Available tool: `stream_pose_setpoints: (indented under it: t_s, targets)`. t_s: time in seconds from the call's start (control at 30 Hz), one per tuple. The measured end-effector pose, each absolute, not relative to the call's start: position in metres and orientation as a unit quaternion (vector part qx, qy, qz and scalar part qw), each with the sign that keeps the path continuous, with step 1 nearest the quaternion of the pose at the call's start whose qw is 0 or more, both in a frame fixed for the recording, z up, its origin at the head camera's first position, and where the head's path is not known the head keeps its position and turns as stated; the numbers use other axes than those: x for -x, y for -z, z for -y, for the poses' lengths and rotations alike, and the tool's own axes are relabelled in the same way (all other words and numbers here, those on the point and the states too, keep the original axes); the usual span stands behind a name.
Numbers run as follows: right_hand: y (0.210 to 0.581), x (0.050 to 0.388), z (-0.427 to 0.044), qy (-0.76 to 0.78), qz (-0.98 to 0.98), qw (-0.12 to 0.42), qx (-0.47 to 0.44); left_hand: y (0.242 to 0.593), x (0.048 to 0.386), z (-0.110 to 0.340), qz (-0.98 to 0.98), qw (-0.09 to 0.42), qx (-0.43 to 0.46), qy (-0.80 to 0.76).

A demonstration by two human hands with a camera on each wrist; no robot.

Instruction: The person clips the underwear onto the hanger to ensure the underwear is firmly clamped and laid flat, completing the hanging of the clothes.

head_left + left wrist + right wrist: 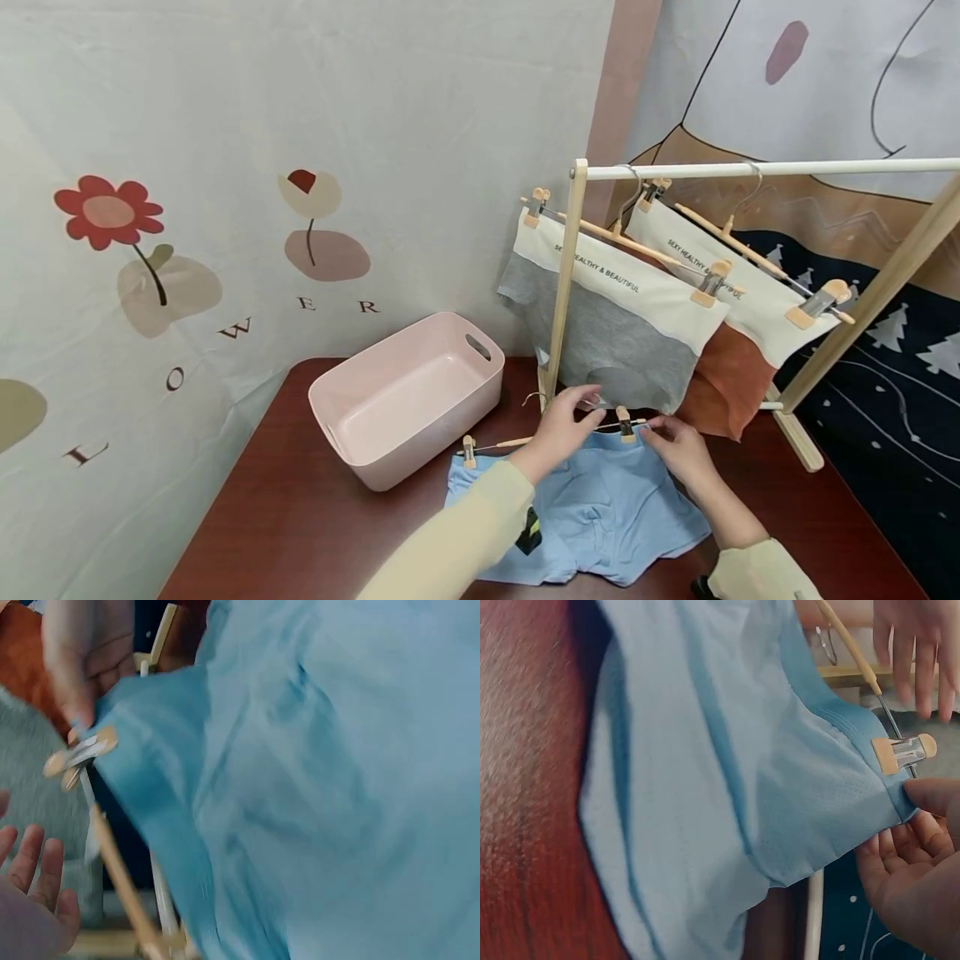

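Observation:
Light blue boxer briefs lie on the table, their waistband clipped to a wooden clip hanger. My right hand pinches the waistband's corner beside the right clip; in the right wrist view the thumb presses the cloth just below that clip. Above the hanger's middle, my left hand is spread and holds nothing. Its fingers look loose in the left wrist view, where the left hand is apart from the clip. The left clip sits on the waistband's other end.
A pink plastic basket stands at the left back. Behind my hands, a wood-and-white rack carries grey-and-white briefs and rust-and-white briefs on clip hangers. A dark tag lies against the blue cloth.

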State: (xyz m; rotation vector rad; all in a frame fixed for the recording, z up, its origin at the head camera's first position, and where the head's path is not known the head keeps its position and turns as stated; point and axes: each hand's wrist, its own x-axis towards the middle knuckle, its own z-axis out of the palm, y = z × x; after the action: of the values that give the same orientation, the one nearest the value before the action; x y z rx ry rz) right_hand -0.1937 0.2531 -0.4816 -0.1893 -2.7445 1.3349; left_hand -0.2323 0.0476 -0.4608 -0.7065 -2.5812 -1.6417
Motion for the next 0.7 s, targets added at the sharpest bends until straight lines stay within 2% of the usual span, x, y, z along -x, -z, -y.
stream_pose_setpoints:
  t_s: [0.07,0.13,0.27,0.47,0.6,0.7]
  targets:
    - [0.486,0.195,-0.254,-0.424,0.903,0.031,0.066,0.465,0.234,-0.032,0.826,0.036,0.237,0.51]
    - [0.49,0.196,-0.255,-0.414,0.907,0.019,0.07,0.466,0.233,-0.015,0.834,0.05,0.235,0.497]
    - [0.495,0.198,-0.256,-0.402,0.913,0.003,0.071,0.465,0.227,0.02,0.855,0.042,0.22,0.468]
    - [0.505,0.202,-0.258,-0.384,0.921,0.007,0.058,0.459,0.205,0.066,0.916,0.033,0.223,0.333]
    - [0.51,0.202,-0.259,-0.361,0.931,0.014,0.047,0.468,0.187,0.085,0.945,0.054,0.205,0.25]
    - [0.512,0.203,-0.258,-0.348,0.936,0.016,0.045,0.476,0.173,0.095,0.96,0.039,0.175,0.215]
